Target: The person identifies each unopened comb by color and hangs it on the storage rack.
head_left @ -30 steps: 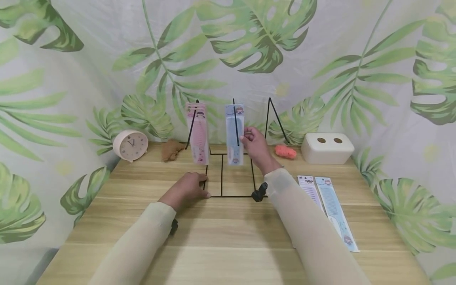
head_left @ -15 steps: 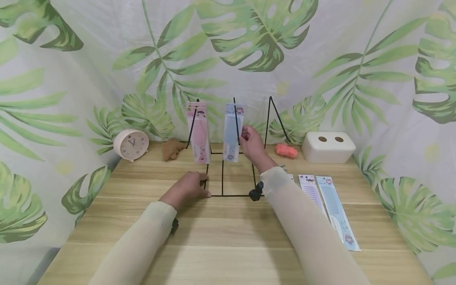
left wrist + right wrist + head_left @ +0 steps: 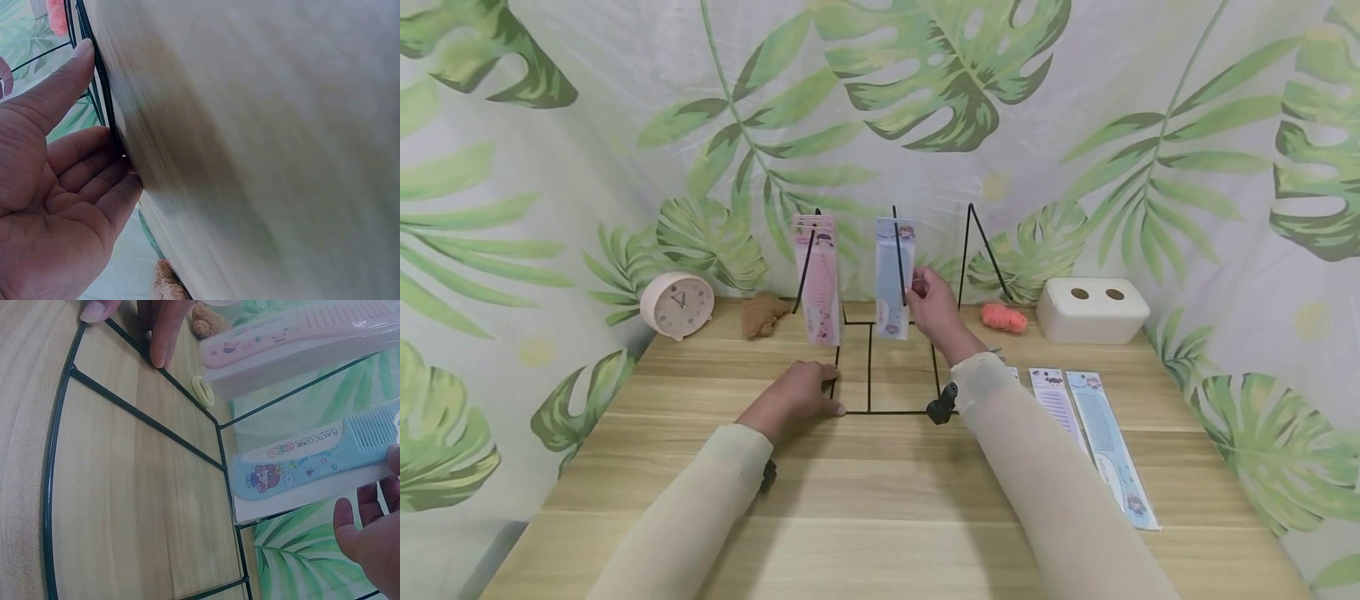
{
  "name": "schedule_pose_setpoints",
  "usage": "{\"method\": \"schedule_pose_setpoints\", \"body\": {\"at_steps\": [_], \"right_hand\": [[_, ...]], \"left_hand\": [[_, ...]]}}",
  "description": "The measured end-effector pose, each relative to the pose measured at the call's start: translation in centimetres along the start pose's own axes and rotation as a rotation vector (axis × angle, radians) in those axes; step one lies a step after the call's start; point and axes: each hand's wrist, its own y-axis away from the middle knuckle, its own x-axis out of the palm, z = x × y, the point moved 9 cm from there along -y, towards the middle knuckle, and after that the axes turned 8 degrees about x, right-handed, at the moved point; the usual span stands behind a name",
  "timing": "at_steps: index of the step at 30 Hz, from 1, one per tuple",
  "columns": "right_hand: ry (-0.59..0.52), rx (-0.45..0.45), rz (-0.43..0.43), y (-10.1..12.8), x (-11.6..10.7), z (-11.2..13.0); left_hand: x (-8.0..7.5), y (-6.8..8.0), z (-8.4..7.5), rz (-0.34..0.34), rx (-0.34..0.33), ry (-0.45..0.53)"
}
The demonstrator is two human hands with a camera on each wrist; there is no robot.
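Note:
In the head view a black wire rack [image 3: 869, 367] stands on the table with hooks rising from it. My left hand [image 3: 800, 390] rests at its front left corner, the thumb [image 3: 81, 53] on the front bar and the fingers against the side bar. A packaged blue comb [image 3: 892, 279] hangs upright at the middle hook. My right hand [image 3: 938, 312] pinches the right edge of its clear package; some fingertips are hidden behind it. Several packaged pink combs [image 3: 817, 283] hang on the left hook, also in the right wrist view. The right hook [image 3: 985, 246] bears nothing.
Flat on the table at right lie a purple packaged comb [image 3: 1058, 400] and a blue packaged comb [image 3: 1112, 450], another partly under my right sleeve. Along the back are a round clock [image 3: 677, 306], a brown fluffy thing [image 3: 763, 315], an orange bundle [image 3: 1003, 317] and a white box [image 3: 1092, 312].
The blue comb package and my right hand have shifted slightly; the package's lower edge sits a little higher in view than one second ago. My left hand stays at the rack's corner.

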Motion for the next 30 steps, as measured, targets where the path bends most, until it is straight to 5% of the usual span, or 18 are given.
{"method": "schedule_pose_setpoints", "body": {"at_steps": [9,18,30], "right_hand": [[-0.054,0.001,-0.032,0.9,-2.0,-2.1],[0.008,0.053,0.008,5.8,-7.4,-5.1],[0.616,0.233,-0.076,12.5,-20.2,-12.8]], "left_hand": [[0.1,-0.2,-0.4,-0.002,0.01,0.01],[0.2,-0.4,-0.3,-0.002,0.015,-0.001],[0.1,-0.2,-0.1,0.002,0.008,-0.005]]}}
